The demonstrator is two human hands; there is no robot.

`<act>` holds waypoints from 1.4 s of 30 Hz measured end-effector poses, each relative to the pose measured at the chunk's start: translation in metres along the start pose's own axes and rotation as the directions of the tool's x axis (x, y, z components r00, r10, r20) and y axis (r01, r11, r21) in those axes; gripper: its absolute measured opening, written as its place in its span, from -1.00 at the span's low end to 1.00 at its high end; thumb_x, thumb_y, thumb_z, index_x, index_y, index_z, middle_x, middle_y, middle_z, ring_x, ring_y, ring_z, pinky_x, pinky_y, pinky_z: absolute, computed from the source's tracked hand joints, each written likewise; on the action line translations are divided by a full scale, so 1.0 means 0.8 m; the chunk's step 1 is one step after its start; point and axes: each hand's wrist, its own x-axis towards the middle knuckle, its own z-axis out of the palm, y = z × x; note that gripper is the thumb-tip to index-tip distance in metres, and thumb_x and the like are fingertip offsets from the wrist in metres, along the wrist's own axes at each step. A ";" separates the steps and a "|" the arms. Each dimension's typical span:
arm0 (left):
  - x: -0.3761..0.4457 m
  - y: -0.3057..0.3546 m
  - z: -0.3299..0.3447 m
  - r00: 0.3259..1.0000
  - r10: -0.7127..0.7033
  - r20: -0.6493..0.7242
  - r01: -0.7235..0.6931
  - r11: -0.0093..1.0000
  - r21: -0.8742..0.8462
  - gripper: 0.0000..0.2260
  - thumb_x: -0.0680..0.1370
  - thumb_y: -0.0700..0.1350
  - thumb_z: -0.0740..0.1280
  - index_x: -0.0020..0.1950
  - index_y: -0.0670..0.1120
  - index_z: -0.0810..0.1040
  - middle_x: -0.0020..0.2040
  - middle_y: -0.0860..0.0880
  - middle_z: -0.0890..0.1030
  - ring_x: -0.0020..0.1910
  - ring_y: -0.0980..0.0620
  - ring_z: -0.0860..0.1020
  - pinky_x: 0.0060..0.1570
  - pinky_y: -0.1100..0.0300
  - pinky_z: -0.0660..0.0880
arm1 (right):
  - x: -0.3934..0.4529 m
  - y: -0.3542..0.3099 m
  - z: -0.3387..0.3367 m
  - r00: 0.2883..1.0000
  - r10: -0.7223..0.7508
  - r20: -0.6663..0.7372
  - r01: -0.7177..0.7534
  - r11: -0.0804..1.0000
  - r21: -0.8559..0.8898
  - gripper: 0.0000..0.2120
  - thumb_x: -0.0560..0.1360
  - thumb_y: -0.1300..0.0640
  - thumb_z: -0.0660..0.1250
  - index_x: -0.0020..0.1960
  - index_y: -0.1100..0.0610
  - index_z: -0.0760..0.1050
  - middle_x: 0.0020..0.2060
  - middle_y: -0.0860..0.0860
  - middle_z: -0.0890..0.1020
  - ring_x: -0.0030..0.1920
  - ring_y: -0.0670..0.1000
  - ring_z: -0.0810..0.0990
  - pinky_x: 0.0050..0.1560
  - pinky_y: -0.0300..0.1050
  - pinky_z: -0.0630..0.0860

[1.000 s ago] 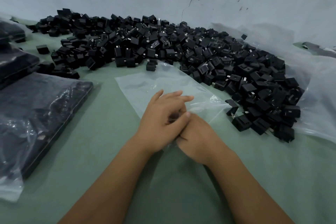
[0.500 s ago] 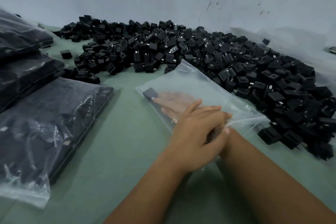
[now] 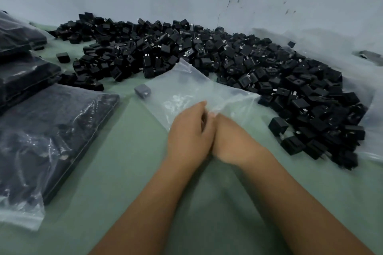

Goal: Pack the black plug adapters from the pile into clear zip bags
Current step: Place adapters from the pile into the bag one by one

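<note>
Half a second ago the right hand [image 3: 234, 138] was reaching deep inside the clear zip bag [image 3: 192, 89], fingers stretched toward its far corner at about ten o'clock, touching a single adapter [image 3: 142, 90]. Now that hand has drawn back out to the bag's mouth and lies against the left hand [image 3: 189, 130], which has slid toward seven o'clock along the opening and pinches the plastic there. The adapter stays behind alone in the far corner, and the bag lies flatter and more spread toward the pile [image 3: 228, 58].
</note>
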 end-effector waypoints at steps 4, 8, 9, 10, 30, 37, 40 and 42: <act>0.004 -0.012 -0.002 0.966 -0.242 0.094 0.251 0.963 -0.100 -0.77 0.62 0.00 0.22 -0.19 -0.06 0.44 -0.28 0.06 0.52 -0.26 0.04 0.43 -0.32 0.22 0.27 | -0.038 -0.001 -0.014 0.951 -0.093 -0.294 0.033 0.979 -0.200 -0.73 0.50 0.04 0.11 -0.16 0.11 0.54 -0.25 0.00 0.59 -0.23 0.08 0.56 -0.29 -0.07 0.45; -0.002 -0.009 -0.004 0.964 -0.219 0.149 0.228 0.972 -0.053 -0.72 0.62 0.04 0.21 -0.22 -0.07 0.44 -0.33 0.03 0.49 -0.31 0.07 0.43 -0.30 0.24 0.32 | -0.057 0.039 -0.031 0.676 -0.076 -0.733 -0.187 0.944 -0.270 -0.81 0.45 0.18 0.17 -0.19 0.26 0.51 -0.28 0.13 0.50 -0.31 0.15 0.44 -0.34 -0.04 0.33; -0.004 -0.009 -0.004 0.962 -0.219 0.163 0.231 0.971 -0.056 -0.73 0.61 0.06 0.21 -0.23 -0.04 0.45 -0.32 0.04 0.50 -0.30 0.07 0.44 -0.28 0.19 0.34 | -0.061 0.054 -0.036 0.679 0.012 -0.734 -0.307 0.913 -0.269 -0.82 0.45 0.19 0.20 -0.10 0.26 0.52 -0.20 0.17 0.51 -0.22 0.19 0.46 -0.24 0.01 0.35; -0.005 -0.009 -0.004 0.960 -0.222 0.172 0.235 0.970 -0.062 -0.73 0.60 0.07 0.22 -0.23 -0.02 0.45 -0.31 0.05 0.51 -0.29 0.06 0.45 -0.27 0.15 0.36 | -0.065 0.069 -0.039 0.696 0.121 -0.708 -0.437 0.854 -0.283 -0.79 0.45 0.17 0.22 0.02 0.24 0.52 -0.09 0.19 0.52 -0.11 0.21 0.47 -0.13 0.05 0.35; -0.006 -0.006 -0.008 0.982 -0.070 0.173 0.111 0.965 -0.239 -0.70 0.68 -0.08 0.12 0.23 0.30 0.48 -0.03 0.52 0.46 0.02 0.63 0.35 0.03 0.68 0.18 | -0.043 0.006 0.018 0.869 0.230 -0.439 -0.239 0.970 0.034 -0.84 0.48 -0.08 0.29 -0.08 0.00 0.52 -0.23 -0.07 0.60 -0.12 0.03 0.51 -0.16 -0.07 0.41; -0.005 -0.007 -0.010 0.969 -0.093 0.227 0.151 0.956 -0.253 -0.69 0.68 -0.03 0.13 0.41 0.13 0.45 0.47 0.19 0.36 0.50 0.23 0.18 0.51 0.15 0.08 | -0.058 0.016 -0.003 0.847 0.174 -0.503 -0.174 0.984 0.047 -0.94 0.41 0.15 0.27 -0.21 0.07 0.50 -0.34 -0.05 0.52 -0.18 0.05 0.44 -0.18 -0.07 0.37; -0.003 -0.009 -0.015 0.958 -0.094 0.270 0.176 0.939 -0.297 -0.69 0.68 -0.02 0.14 0.40 0.14 0.48 0.46 0.21 0.37 0.48 0.27 0.20 0.49 0.20 0.10 | -0.057 0.017 -0.008 0.890 0.199 -0.409 -0.193 0.980 0.056 -0.87 0.39 0.17 0.23 -0.31 0.05 0.49 -0.40 -0.04 0.52 -0.19 0.04 0.43 -0.23 -0.09 0.37; -0.001 -0.011 -0.017 0.951 -0.095 0.294 0.198 0.917 -0.346 -0.70 0.68 -0.01 0.14 0.36 0.17 0.50 0.39 0.27 0.43 0.37 0.42 0.29 0.36 0.42 0.18 | -0.057 0.018 -0.007 0.937 0.147 -0.316 -0.153 0.988 0.007 -0.83 0.41 0.16 0.23 -0.24 0.03 0.59 -0.31 -0.06 0.60 -0.14 0.03 0.41 -0.11 -0.07 0.39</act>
